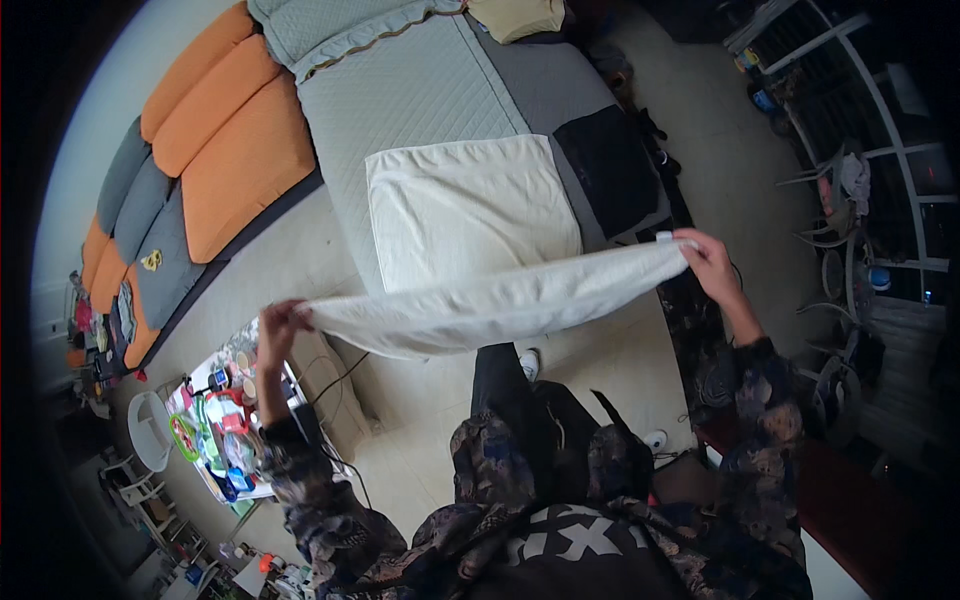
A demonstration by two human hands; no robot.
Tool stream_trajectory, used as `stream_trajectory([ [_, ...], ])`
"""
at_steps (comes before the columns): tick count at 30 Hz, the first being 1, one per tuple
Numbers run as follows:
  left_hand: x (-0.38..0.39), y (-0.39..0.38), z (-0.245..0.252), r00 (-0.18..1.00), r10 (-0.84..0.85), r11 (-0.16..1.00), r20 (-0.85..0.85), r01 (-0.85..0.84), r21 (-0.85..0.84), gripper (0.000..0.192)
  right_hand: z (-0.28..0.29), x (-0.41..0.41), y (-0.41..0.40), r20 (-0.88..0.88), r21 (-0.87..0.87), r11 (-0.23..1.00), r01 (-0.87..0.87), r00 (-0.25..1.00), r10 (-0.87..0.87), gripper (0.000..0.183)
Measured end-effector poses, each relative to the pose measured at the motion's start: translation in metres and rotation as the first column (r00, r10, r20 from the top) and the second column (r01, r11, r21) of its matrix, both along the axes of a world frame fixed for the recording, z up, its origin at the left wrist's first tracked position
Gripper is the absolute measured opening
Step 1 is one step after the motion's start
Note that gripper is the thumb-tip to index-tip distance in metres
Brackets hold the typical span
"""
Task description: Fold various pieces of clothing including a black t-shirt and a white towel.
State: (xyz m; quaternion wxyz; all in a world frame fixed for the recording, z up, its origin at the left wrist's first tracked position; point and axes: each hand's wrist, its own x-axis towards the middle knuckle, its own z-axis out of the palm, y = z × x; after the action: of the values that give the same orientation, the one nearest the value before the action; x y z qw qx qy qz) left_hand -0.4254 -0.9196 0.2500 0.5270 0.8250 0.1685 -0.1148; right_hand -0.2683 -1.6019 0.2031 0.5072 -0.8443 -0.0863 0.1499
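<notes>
A white towel [495, 304] is stretched in the air between my two hands. My left hand [283, 330] grips its left corner, and my right hand [705, 259] pinches the right corner near a small white tag. The cloth sags a little in the middle and looks slightly blurred. Just beyond it, a second white cloth [465, 202] lies spread with shallow wrinkles over the end of a bed with a pale green quilted cover [405, 90]. Where the raised towel overlaps the lower part of that cloth, I cannot tell whether they touch.
A black cloth [607, 169] lies on the bed's right side. An orange and grey sofa [247, 165] stands at the left. Below my left hand is a table crowded with goods [225, 420]. A dark cable [337, 379] hangs beside it. White chairs [150, 431] stand farther left.
</notes>
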Motion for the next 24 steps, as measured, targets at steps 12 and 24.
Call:
stream_trajectory([
  [12, 0.286, 0.092, -0.264, 0.990, 0.072, 0.983, -0.120, -0.051, 0.175, 0.021, -0.255, 0.239, 0.123, -0.049, -0.259, 0.966, -0.021, 0.999, 0.009, 0.014],
  [24, 0.324, 0.137, -0.448, 0.999, 0.039, 0.862, 0.028, -0.047, 0.505, 0.022, -0.417, 0.277, 0.197, 0.031, -0.244, 0.968, 0.055, 0.998, -0.049, 0.014],
])
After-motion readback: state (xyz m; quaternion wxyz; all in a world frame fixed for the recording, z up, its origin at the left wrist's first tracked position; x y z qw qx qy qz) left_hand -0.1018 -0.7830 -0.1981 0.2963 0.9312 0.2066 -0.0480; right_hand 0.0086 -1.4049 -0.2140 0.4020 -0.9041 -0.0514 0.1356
